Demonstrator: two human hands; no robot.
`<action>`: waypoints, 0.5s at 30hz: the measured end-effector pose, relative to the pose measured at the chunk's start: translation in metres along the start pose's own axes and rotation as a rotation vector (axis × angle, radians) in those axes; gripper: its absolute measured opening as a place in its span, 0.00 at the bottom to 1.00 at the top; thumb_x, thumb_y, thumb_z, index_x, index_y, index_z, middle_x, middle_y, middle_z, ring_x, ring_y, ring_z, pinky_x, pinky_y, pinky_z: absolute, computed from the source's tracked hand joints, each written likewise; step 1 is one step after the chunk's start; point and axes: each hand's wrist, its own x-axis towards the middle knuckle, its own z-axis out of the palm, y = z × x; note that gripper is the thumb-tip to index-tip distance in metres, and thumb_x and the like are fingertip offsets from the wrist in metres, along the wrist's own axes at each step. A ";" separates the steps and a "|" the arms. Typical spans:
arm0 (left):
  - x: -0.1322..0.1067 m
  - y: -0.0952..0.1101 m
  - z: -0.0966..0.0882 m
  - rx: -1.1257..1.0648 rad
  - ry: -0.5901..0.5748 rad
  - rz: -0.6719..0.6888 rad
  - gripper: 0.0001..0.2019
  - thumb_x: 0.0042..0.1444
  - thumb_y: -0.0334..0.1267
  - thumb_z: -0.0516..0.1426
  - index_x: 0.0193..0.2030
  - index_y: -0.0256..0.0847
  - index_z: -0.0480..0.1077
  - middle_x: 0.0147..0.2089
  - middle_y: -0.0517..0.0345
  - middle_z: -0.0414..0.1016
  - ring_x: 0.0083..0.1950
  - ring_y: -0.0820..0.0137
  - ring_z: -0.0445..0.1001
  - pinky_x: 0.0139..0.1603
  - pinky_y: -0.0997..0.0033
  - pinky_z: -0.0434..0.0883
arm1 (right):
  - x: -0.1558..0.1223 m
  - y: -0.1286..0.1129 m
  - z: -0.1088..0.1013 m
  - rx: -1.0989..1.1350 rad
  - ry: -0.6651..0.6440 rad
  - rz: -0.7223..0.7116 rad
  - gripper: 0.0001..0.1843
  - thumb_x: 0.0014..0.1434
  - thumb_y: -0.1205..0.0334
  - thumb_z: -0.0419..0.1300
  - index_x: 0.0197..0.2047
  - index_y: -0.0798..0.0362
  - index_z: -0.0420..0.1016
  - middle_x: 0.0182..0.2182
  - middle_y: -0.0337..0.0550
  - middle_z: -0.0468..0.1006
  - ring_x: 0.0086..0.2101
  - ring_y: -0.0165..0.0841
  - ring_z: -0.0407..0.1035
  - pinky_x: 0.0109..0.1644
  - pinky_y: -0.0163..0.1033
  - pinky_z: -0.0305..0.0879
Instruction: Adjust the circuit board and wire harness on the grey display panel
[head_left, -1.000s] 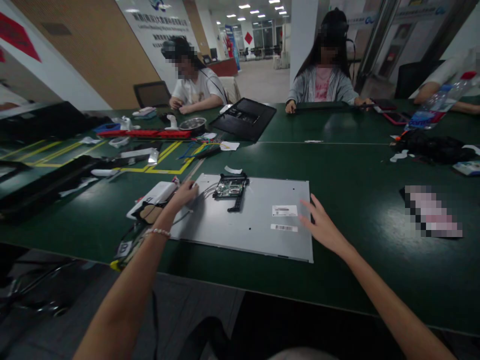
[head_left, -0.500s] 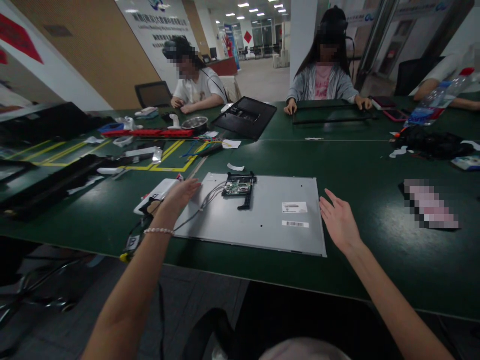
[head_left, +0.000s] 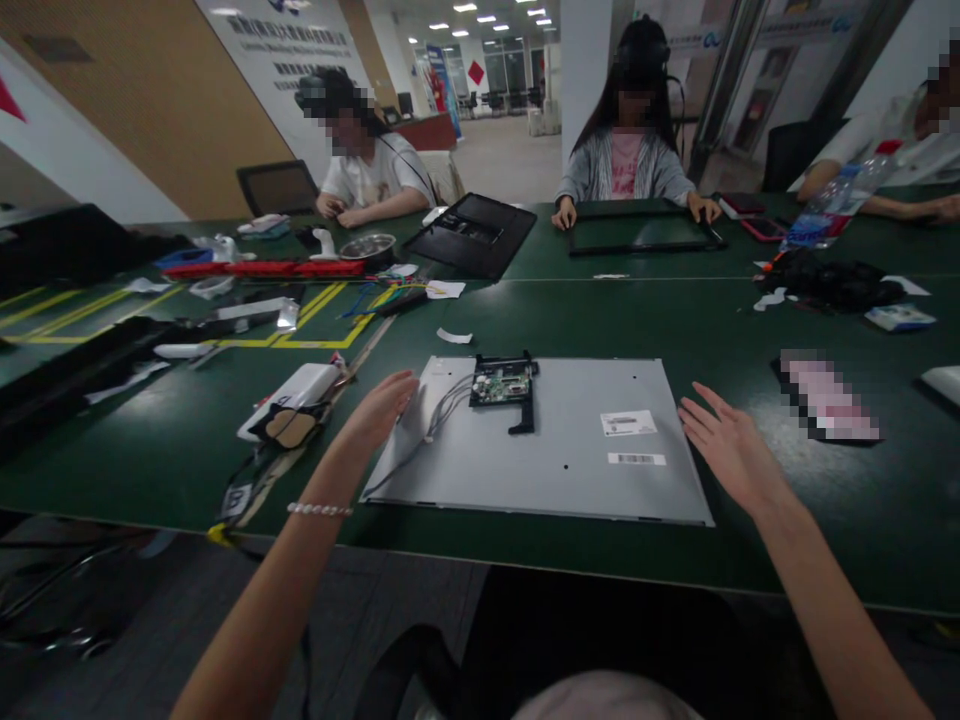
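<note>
A flat silver display panel (head_left: 540, 470) lies back side up on the green table. On its back sit a green circuit board (head_left: 504, 388) in a black bracket and a bundle of grey cables (head_left: 439, 415) running left. My left hand (head_left: 382, 405) is at the panel's left edge, fingers stretched out; whether it touches the edge I cannot tell. Beyond the right edge, my right hand (head_left: 731, 450) is spread with its fingertips close to the panel. Neither hand grips anything.
Left of the panel lies a white device (head_left: 292, 400) with wires. A phone (head_left: 825, 395) lies to the right. Farther back are a black cover (head_left: 472, 235), a metal bowl (head_left: 367, 248) and plastic bottles (head_left: 832, 210). Across the table, a co-worker's hands hold a black frame (head_left: 645, 245).
The panel has shifted right along the table, widening the gap to the white device. Both my hands have moved right with it. The view has turned slightly right.
</note>
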 end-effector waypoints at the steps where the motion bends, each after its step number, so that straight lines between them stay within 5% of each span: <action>1: -0.003 -0.001 0.001 -0.001 -0.018 0.007 0.16 0.51 0.33 0.63 0.48 0.40 0.72 0.53 0.50 0.75 0.62 0.65 0.68 0.67 0.67 0.60 | -0.001 -0.002 -0.004 -0.021 0.003 0.007 0.30 0.59 0.43 0.55 0.64 0.38 0.62 0.64 0.42 0.67 0.65 0.38 0.58 0.70 0.47 0.50; 8: -0.009 -0.001 0.004 -0.110 -0.036 -0.029 0.13 0.54 0.32 0.60 0.48 0.38 0.70 0.53 0.48 0.75 0.61 0.66 0.70 0.68 0.66 0.60 | -0.009 -0.010 -0.003 -0.129 0.014 0.026 0.34 0.58 0.42 0.57 0.66 0.39 0.60 0.65 0.45 0.65 0.66 0.39 0.56 0.70 0.47 0.51; 15: -0.026 0.004 0.021 -0.102 -0.047 -0.077 0.13 0.55 0.30 0.59 0.48 0.40 0.69 0.51 0.49 0.76 0.61 0.67 0.71 0.67 0.68 0.62 | -0.002 -0.004 -0.021 -0.309 0.022 -0.079 0.38 0.61 0.37 0.45 0.71 0.40 0.50 0.66 0.47 0.63 0.66 0.41 0.55 0.69 0.52 0.51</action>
